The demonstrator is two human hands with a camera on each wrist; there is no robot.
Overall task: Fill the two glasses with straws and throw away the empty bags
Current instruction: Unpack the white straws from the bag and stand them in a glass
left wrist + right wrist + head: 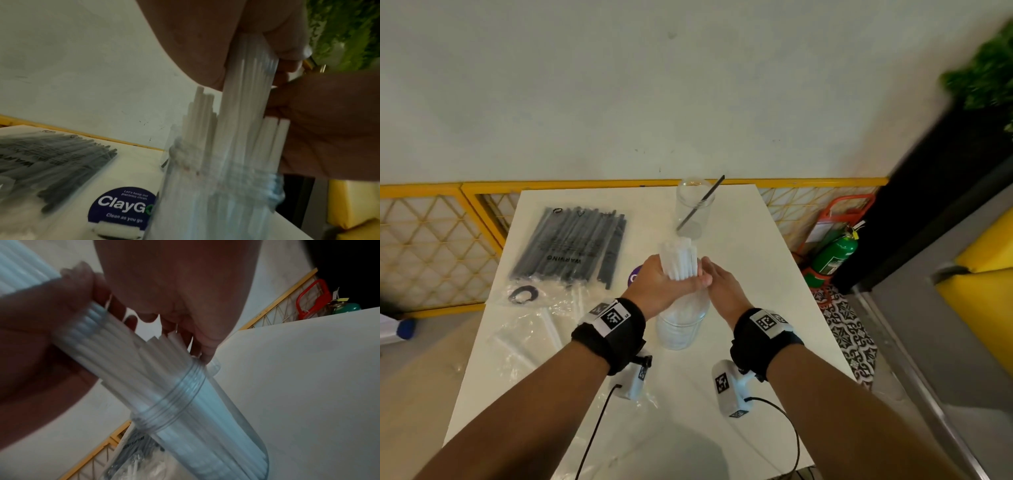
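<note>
My left hand [686, 278] grips a bundle of white straws [678, 257] upright over the near clear glass [681, 329]; their lower ends stand inside the glass [197, 412]. My right hand [713, 274] lies against the right side of the bundle. Its fingertips [205, 355] touch the loose straws [127, 347] at the glass rim. Several shorter-standing straws [202, 113] sit in the glass beside the held bunch. The far glass [693, 205] holds one black straw [702, 202]. A bag of black straws [571, 246] lies at the back left.
An empty clear bag [527, 329] lies crumpled on the white table [756, 274] by my left forearm. A purple round sticker [121, 206] sits left of the near glass. A yellow fence [441, 240] and a green extinguisher [835, 253] stand beyond the table.
</note>
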